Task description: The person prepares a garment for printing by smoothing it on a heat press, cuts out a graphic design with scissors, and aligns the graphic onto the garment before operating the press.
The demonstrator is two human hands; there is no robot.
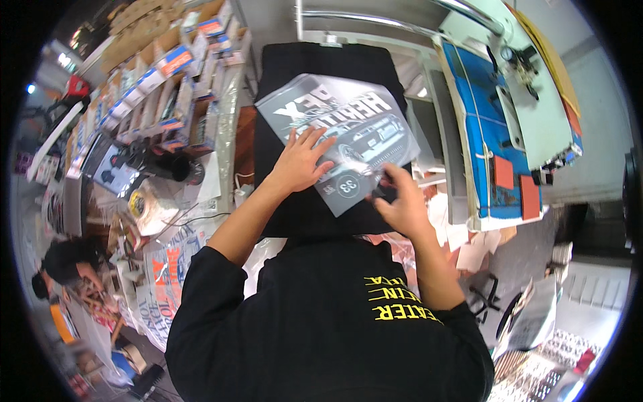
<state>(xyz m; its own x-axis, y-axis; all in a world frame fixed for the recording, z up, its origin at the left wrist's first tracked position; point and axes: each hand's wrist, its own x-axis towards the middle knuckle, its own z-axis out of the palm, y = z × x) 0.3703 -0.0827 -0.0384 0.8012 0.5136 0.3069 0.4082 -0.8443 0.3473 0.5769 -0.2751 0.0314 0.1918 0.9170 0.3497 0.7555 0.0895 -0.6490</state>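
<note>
Black shirt [315, 342], grey sheet [358, 151], corner [335, 209] toward shirt, long axis diagonal

Black-topped board [328, 59], printed grey sheet [368, 134] atop

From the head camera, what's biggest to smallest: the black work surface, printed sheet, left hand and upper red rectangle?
Largest to smallest as seen:
1. Black work surface
2. Printed sheet
3. Left hand
4. Upper red rectangle
</note>
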